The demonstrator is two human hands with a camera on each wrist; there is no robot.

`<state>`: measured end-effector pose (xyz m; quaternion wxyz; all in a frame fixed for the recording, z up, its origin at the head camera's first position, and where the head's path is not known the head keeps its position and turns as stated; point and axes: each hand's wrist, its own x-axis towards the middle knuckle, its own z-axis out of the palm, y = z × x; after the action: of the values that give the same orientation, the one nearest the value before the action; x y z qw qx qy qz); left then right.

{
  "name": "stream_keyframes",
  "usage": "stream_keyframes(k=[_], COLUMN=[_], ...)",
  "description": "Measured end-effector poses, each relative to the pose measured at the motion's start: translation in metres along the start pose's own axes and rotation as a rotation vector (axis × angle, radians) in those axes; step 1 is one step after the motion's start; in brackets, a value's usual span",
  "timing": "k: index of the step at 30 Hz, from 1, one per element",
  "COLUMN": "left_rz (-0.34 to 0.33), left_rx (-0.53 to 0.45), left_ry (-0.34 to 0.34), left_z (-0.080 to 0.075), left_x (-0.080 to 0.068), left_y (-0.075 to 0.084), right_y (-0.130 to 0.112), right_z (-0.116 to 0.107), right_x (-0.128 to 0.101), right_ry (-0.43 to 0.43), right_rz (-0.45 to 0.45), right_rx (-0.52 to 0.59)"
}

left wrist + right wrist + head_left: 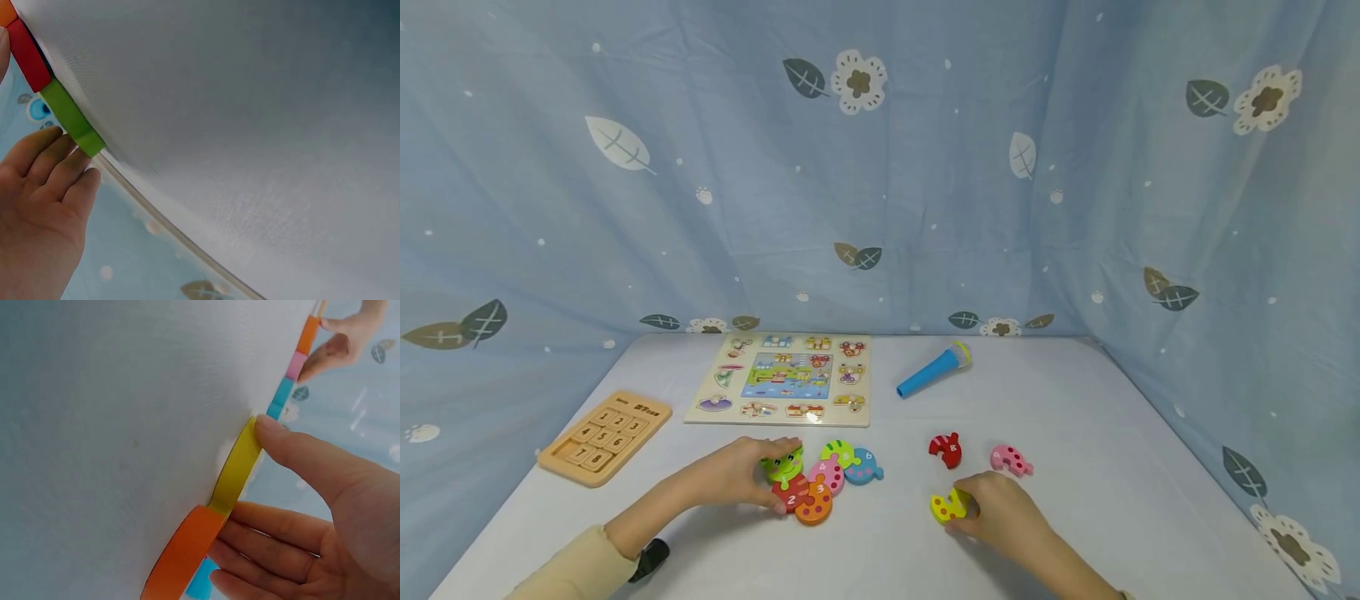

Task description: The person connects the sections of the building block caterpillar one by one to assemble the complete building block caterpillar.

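Lower centre of the frame, the left hand (pixel 741 477) rests flat-fingered against the green piece (pixel 784 467); lower right, the right hand (pixel 1000 510) pinches the yellow piece (pixel 947 505).

Caterpillar puzzle chain (pixel 816 479): flat wooden segments lying joined on the white table, near front, left of centre. Green frog-faced head piece (pixel 784 465) at the left end, touching red piece "2" (pixel 792 493); orange piece (pixel 815 504) below, pink piece (pixel 827 475), light green piece (pixel 838 452) and blue piece (pixel 862 469) curving off to the right.

Yellow piece (pixel 946 506): separate, flat on the table, well right of the chain, spotted, curved.
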<state>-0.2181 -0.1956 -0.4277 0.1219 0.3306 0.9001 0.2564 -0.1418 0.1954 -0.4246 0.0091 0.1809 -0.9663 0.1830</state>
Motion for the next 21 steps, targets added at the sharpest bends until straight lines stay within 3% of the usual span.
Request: stream_keyframes(k=[9, 21], left_rz=[0.025, 0.018], left_rx=[-0.001, -0.014], left_ry=[0.007, 0.011], left_z=[0.001, 0.001], left_x=[0.000, -0.001], left_y=[0.000, 0.000], right_y=[0.002, -0.008], right_z=[-0.002, -0.001], right_x=[0.005, 0.011], right_ry=[-0.043, -0.038], right_rz=[0.050, 0.014], right_rx=[0.058, 0.073])
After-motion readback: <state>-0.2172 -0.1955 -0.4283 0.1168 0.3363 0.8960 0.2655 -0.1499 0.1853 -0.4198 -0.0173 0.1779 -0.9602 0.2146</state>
